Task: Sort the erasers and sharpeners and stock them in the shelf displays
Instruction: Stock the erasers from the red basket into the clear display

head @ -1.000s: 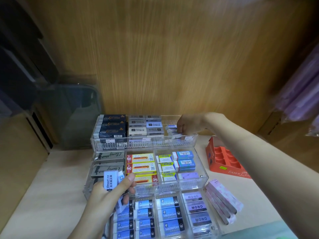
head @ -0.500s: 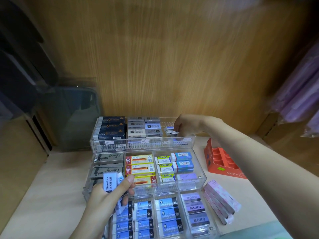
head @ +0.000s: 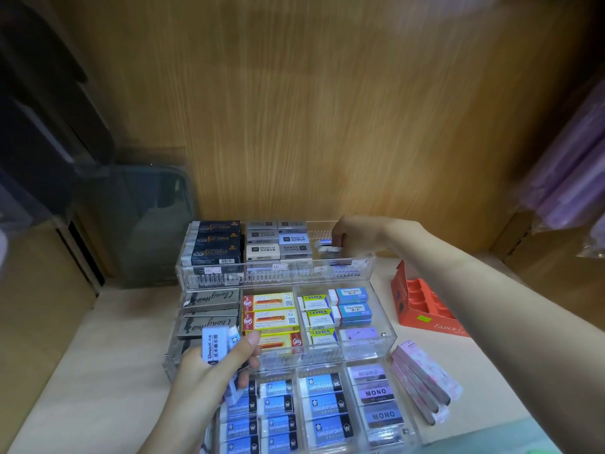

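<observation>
- Fingers point(head: 340, 240) of the right hand point(head: 355, 235) curl downward, tips closed on a small sleeved eraser point(head: 328, 249). This eraser sits low in the right compartment of the top tier point(head: 275, 277) of the clear display.
- Left hand point(head: 209, 368) grips a stack of erasers point(head: 216, 344), thumb across the front and the other fingers wrapped behind. The stack hangs above the front-left corner of the middle tier point(head: 388, 339).
- Handling, as judged: each eraser is a light, firm block with slight give. The paper sleeve looks smooth and may slide along the rubber.
- Recommended hold: pinch across the two long sides at mid-length, on the sleeve, not at the bare ends.
- The stack is likely to fan out; one piece already protrudes below the palm.
- Compartment walls are thin clear plastic, so a knock could shift the tiers.
- An orange box point(head: 425, 309) and pink packs point(head: 422, 378) lie on the shelf point(head: 82, 371) to the right of the display.
</observation>
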The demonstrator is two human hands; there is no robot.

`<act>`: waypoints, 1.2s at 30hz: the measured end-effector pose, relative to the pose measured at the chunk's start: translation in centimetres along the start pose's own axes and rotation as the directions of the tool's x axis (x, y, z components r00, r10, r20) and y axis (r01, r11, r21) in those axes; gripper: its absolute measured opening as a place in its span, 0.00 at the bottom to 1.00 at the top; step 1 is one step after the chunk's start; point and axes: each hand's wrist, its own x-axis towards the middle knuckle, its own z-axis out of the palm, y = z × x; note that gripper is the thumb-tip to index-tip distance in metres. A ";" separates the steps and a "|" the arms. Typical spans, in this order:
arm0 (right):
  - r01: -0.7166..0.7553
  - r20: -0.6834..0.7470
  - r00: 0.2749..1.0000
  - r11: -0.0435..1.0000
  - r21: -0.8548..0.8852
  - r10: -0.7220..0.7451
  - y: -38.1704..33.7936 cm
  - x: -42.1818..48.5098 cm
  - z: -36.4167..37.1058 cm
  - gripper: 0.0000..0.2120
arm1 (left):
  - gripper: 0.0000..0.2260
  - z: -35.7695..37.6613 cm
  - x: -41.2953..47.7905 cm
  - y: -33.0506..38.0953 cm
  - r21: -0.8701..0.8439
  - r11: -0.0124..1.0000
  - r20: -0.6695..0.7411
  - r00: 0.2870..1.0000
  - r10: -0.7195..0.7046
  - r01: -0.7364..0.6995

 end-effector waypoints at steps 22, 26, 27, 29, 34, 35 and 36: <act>-0.063 -0.418 0.906 0.954 -0.292 -0.068 0.8 1.8 2.3 0.06 | 0.13 -0.3 0.2 0.2 0.005 0.999 0.001 0.999 -0.043 0.043; -0.154 -0.365 0.931 0.931 -0.332 0.024 0.9 1.8 2.0 0.06 | 0.12 0.3 -0.3 0.5 0.016 1.000 -0.025 1.000 -0.009 0.010; -0.157 -0.356 0.934 0.937 -0.311 0.038 1.0 1.7 1.8 0.06 | 0.11 0.3 -0.2 0.6 0.019 1.000 -0.033 0.999 -0.022 0.022; -0.134 -0.372 0.927 0.963 -0.233 0.039 1.1 1.6 1.6 0.10 | 0.11 0.4 -0.1 0.7 0.010 0.999 -0.047 0.998 -0.044 0.045; -0.131 -0.416 0.907 0.982 -0.133 0.065 1.0 1.9 2.1 0.09 | 0.12 0.2 -0.1 0.4 0.031 0.999 -0.032 0.999 -0.037 0.038; -0.145 -0.420 0.905 0.980 -0.136 0.076 0.9 2.1 2.3 0.09 | 0.12 0.1 -0.1 0.4 0.030 0.999 -0.032 0.999 -0.035 0.036; -0.155 -0.423 0.902 0.978 -0.141 0.082 0.9 2.3 2.4 0.08 | 0.12 0.1 -0.2 0.4 0.032 0.999 -0.029 0.999 -0.028 0.029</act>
